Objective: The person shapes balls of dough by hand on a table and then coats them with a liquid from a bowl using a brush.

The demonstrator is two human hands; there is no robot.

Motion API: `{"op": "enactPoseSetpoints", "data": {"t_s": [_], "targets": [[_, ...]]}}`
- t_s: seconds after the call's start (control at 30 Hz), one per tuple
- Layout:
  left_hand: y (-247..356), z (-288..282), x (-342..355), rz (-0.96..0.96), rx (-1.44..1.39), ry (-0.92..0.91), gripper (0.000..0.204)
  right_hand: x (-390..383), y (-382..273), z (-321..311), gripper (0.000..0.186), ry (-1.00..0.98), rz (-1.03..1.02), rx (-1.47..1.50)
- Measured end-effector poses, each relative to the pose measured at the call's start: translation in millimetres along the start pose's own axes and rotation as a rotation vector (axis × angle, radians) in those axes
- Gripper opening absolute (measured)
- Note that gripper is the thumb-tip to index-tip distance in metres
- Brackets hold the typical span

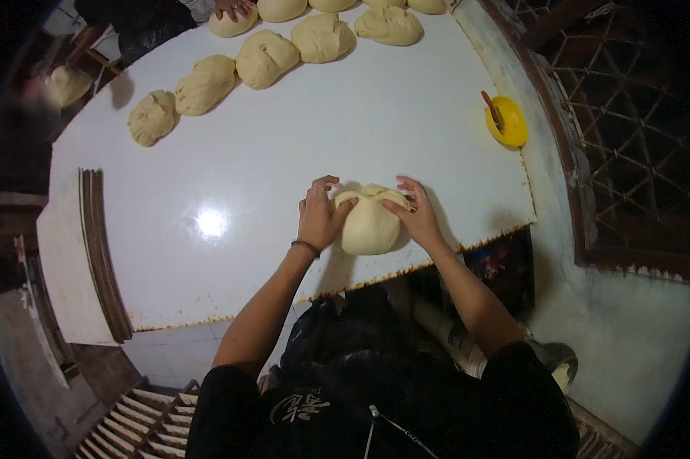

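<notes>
A pale dough lump [368, 226] sits near the front edge of the white table [299, 130], with a folded flap along its top. My left hand [322, 208] grips its upper left corner, thumb pressed into the dough and fingers curled at the side. My right hand [415, 210] holds the upper right corner the same way, its index finger partly raised.
A row of dough lumps [267, 57] lines the far side, where another person's hand [234, 9] touches one. A yellow bowl [513, 122] with a red-handled tool is at right, beside a latticed window [613, 138]. Stacked boards [61, 252] lie at left, slatted racks [142, 421] below.
</notes>
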State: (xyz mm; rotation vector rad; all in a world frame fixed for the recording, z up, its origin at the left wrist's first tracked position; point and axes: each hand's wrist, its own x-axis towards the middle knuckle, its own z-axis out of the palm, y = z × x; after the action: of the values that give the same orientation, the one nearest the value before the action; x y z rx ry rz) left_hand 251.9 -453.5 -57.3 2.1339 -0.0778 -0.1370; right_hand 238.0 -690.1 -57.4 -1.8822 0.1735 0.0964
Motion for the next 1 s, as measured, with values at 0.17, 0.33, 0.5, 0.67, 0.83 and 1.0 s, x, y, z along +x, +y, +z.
{"op": "enactPoseSetpoints", "data": {"t_s": [0.17,0.33,0.5,0.67,0.83,1.0], "targets": [[-5.7,-2.7,118.2,-0.150,0.236,-0.204,0.084,118.6,16.2,13.6,0.041,-0.151,-0.282,-0.484],[94.0,69.1,101.9,0.162,0.981,-0.620,0.105,228.5,28.6,-23.5,0.041,-0.494,0.207,-0.094],[77.8,2.3,162.1,-0.375,0.411,-0.908,0.086,199.0,39.6,-81.8,0.051,-0.444,0.359,0.153],[-19.6,-29.7,55.4,-0.537,-0.242,-0.599,0.059,22.4,48.1,43.4,0.063,-0.279,0.141,0.631],[42.8,-75.7,-11.9,-0.219,-0.455,-0.163,0.040,6.8,-61.5,63.4,0.029,-0.280,0.011,0.400],[213.5,-203.2,-18.1,1.060,0.274,0.360,0.038,-34.6,-292.2,-33.2,0.018,0.159,-1.359,-0.021]]}}
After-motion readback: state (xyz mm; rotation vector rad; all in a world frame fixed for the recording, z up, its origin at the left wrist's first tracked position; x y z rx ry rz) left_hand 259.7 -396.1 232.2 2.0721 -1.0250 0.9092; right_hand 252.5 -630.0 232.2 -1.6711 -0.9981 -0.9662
